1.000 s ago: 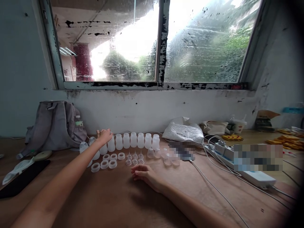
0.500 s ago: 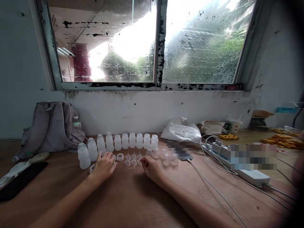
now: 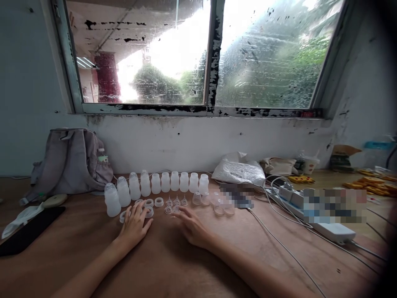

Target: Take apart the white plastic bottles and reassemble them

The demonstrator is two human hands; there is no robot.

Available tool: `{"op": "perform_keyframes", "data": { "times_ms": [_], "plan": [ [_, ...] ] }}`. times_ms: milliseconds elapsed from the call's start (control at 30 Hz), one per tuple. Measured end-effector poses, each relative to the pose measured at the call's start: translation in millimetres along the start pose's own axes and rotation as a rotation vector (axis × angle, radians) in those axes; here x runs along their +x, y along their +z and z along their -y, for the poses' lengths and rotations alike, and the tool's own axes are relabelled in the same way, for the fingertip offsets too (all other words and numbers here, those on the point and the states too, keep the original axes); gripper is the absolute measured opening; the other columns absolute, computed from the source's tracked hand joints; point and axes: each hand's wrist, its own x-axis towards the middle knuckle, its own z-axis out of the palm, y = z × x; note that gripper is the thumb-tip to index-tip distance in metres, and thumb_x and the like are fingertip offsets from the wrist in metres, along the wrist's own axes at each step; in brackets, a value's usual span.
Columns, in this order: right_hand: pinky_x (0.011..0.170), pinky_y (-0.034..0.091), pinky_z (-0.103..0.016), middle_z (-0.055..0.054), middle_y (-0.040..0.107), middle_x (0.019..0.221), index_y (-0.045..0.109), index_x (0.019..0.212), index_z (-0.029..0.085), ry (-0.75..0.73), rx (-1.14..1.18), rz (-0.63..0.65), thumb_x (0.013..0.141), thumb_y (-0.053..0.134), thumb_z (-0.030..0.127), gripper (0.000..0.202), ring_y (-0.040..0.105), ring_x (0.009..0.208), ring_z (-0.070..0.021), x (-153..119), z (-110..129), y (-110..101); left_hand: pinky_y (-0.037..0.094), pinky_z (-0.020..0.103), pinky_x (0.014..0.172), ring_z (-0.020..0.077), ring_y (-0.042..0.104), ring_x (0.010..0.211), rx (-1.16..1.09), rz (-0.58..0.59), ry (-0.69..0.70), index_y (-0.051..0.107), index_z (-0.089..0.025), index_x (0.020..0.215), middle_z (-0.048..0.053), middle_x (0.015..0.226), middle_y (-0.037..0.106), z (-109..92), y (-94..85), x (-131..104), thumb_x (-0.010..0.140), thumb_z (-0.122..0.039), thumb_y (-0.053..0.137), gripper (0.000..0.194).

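Pixelated patch point(image 3: 237, 195) at 1 o'clock of right hand point(image 3: 192, 225), contents unreadable. Second pixelated block point(image 3: 335, 205) over white power strip point(image 3: 328, 229), hiding most of it. Left hand point(image 3: 135, 225) covering part of white plastic rings point(image 3: 154, 202). Both forearms cut by bottom edge. Small clear valves point(image 3: 176, 203) too small to resolve.

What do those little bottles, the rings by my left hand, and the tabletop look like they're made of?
Bottles: probably frosted translucent plastic, milky and matte, light glowing through.
Rings: likely white plastic, opaque with a slight sheen.
Tabletop: looks like brown wood or laminate, smooth with a dull finish and faint marks.
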Motion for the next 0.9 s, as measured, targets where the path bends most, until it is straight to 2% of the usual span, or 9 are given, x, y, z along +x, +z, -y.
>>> {"op": "perform_keyframes", "data": {
  "times_ms": [100,200,333,467,533,667,900],
  "plan": [
    [0.093,0.031,-0.038,-0.005,0.046,0.12,0.048,0.116,0.029,-0.103,0.049,0.161,0.076,0.048,0.016,0.042,0.04,0.111,-0.0217,-3.4,23.8,3.0,0.03,0.044,0.09,0.0267,0.04,0.109,-0.057,0.005,-0.007,0.054,-0.021,0.08,0.009,0.116,0.048,-1.5,0.1,0.6,0.077,-0.03,0.044,0.014],
    [0.092,0.032,-0.038,-0.005,0.048,0.117,0.051,0.113,0.03,-0.104,0.075,0.201,0.078,0.046,0.015,0.039,0.043,0.108,-0.0212,-4.8,34.6,5.4,0.033,0.044,0.087,0.0264,0.045,0.103,-0.117,0.04,-0.017,0.052,-0.02,0.075,0.009,0.105,0.053,-3.9,-0.6,0.0,0.077,-0.029,0.045,0.012],
    [0.093,0.033,-0.037,-0.007,0.038,0.125,0.045,0.118,0.027,-0.105,0.12,0.101,0.076,0.045,0.012,0.045,0.037,0.114,-0.0218,-4.1,33.6,4.5,0.041,0.038,0.079,0.0218,0.053,0.089,-0.31,0.097,0.011,0.049,-0.02,0.078,0.005,0.09,0.057,-11.1,-5.9,-2.1,0.081,-0.029,0.041,0.012],
    [0.089,0.037,-0.036,-0.011,0.043,0.116,0.029,0.125,0.021,-0.046,0.196,-0.194,0.078,0.04,0.011,0.05,0.043,0.105,-0.0198,-4.4,26.5,11.2,0.041,0.032,0.085,0.018,0.049,0.102,-0.59,-0.039,0.079,0.044,-0.022,0.083,0.005,0.107,0.054,-26.0,-12.2,-4.1,0.082,-0.029,0.043,0.007],
    [0.087,0.038,-0.037,-0.011,0.044,0.113,0.028,0.123,0.021,-0.011,0.21,-0.284,0.077,0.041,0.012,0.049,0.047,0.099,-0.0195,-5.0,21.4,17.5,0.041,0.032,0.086,0.018,0.049,0.102,-0.655,-0.075,0.091,0.043,-0.022,0.085,0.005,0.108,0.053,-34.6,-12.9,-5.1,0.08,-0.03,0.047,0.01],
    [0.084,0.04,-0.037,-0.01,0.043,0.112,0.027,0.121,0.021,0.04,0.222,-0.305,0.075,0.041,0.01,0.049,0.048,0.094,-0.0185,-5.0,12.7,26.6,0.044,0.034,0.079,0.0192,0.054,0.09,-0.605,-0.029,0.133,0.046,-0.022,0.09,0.005,0.097,0.058,-44.9,-10.5,-5.6,0.076,-0.032,0.052,0.018],
    [0.082,0.04,-0.036,-0.009,0.044,0.109,0.028,0.119,0.022,0.027,0.209,-0.268,0.073,0.041,0.008,0.051,0.047,0.093,-0.0182,-3.7,10.6,27.8,0.042,0.034,0.07,0.0203,0.053,0.076,-0.492,0.058,0.112,0.05,-0.021,0.09,0.004,0.082,0.057,-44.5,-8.5,-5.5,0.071,-0.035,0.055,0.024]
  ]
}}
